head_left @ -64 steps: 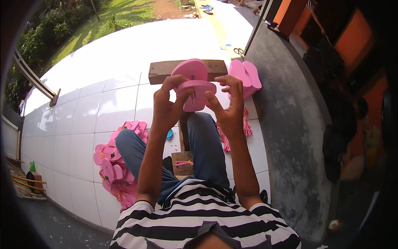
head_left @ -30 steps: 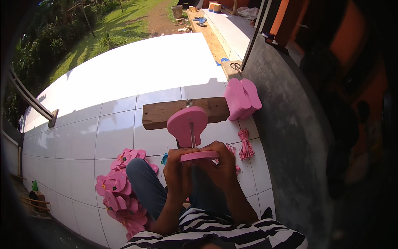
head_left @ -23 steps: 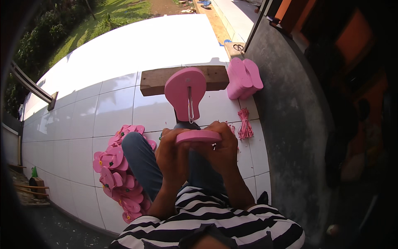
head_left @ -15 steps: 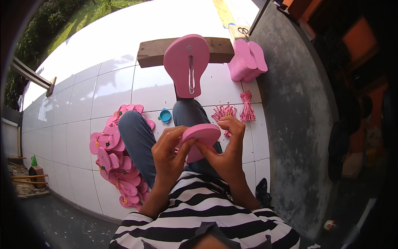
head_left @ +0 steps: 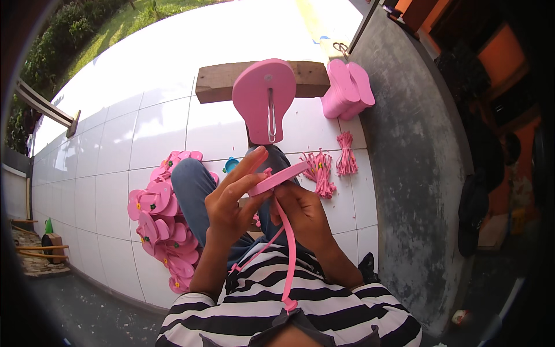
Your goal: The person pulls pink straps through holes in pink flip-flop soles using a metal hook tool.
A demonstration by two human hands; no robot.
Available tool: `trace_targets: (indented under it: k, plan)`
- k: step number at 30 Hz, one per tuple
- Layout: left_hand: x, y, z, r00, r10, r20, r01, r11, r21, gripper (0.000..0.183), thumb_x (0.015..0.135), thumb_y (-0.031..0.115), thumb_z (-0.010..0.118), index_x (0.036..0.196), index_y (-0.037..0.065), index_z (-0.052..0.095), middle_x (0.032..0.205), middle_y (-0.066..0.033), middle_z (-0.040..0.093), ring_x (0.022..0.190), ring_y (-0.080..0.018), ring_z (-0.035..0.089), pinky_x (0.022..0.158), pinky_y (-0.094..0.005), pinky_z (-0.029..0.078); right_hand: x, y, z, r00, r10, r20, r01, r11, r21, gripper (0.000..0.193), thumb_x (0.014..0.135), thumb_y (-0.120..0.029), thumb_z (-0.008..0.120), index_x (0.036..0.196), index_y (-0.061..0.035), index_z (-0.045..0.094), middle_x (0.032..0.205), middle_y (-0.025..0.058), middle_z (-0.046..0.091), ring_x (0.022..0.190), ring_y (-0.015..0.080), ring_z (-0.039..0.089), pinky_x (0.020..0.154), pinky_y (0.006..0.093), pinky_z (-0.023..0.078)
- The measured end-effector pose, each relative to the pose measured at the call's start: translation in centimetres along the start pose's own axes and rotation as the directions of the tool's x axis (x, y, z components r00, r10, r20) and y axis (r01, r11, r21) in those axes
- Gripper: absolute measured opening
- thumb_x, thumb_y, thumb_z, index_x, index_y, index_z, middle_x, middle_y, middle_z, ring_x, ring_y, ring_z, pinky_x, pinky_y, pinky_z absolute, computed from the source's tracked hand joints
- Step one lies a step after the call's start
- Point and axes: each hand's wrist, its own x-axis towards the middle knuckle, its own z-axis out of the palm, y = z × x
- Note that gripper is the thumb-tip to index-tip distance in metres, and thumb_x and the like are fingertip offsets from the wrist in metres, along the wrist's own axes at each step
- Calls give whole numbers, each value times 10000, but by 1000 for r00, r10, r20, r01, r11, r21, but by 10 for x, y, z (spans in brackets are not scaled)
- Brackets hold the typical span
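A pink flip-flop sole (head_left: pixel 282 177) is held above my lap, tilted so that mostly its edge shows. My left hand (head_left: pixel 226 202) grips its left end, with the forefinger raised over it. On the other side, my right hand (head_left: pixel 303 213) pinches at the underside, where a pink flip-flop strap (head_left: pixel 289 248) joins the sole. The two arms of the strap hang down toward my striped shirt. Just beyond my hands, another pink sole (head_left: pixel 260 87) rests against a wooden beam (head_left: pixel 214 81), with a slim metal loop (head_left: pixel 272 118) lying along it.
Left of my knee lies a heap of pink flip-flops (head_left: pixel 156 225) with small flowers. Pink strap bundles (head_left: pixel 347 153) lie at right, and stacked soles (head_left: pixel 341 92) stand behind them. A blue cup (head_left: pixel 231 164) is partly hidden by my hand. A grey wall ledge (head_left: pixel 404 173) borders the right.
The sole has been turned from its face to its edge. The strap arms now hang below it, and my right hand has moved under the sole.
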Motion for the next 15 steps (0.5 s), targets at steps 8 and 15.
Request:
trace_targets:
  k: [8,15]
  plan:
    - [-10,-15,7,995,59,-84,-75,975,-207,378,910,-7,631,1173,5,360,1109,-347,623,1008,-348,681,805,-380,576,12,52,-20,972,66,225,-196,754,627,482,1041,-436,409,1264,-23,519,1176,143,583,1060,234,604,865,374,501]
    - [-41,-24,13,857,-486,-174,385,826,-412,348,892,-57,511,1192,41,364,1094,-187,615,1036,-219,592,926,-348,467,42,48,-50,915,-353,-197,400,721,566,390,995,-333,544,1269,-57,517,1243,134,574,1207,289,524,1028,441,418]
